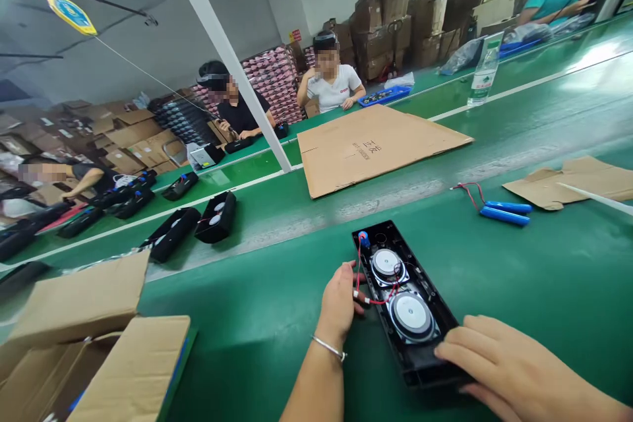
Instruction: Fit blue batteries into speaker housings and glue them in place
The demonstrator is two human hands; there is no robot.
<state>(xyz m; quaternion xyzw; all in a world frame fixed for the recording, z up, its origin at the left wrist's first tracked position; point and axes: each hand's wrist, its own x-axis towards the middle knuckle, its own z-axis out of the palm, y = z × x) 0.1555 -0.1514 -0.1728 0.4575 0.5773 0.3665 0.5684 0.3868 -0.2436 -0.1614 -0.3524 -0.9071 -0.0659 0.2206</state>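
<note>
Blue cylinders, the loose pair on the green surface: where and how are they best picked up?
Probably across the middle of both blue cylinders, from above: they lie flat, side by side, while red wires leave the left end, best avoided.

The bare right hand (504, 357) hides the near right corner of the black rectangular plastic speaker housing (420, 367); its forearm is cut off at lower right. The left and bottom edges crop an open brown cardboard box (133, 366). Print on the yellow-and-blue hanging tag (69, 12) is illegibly small.
</note>
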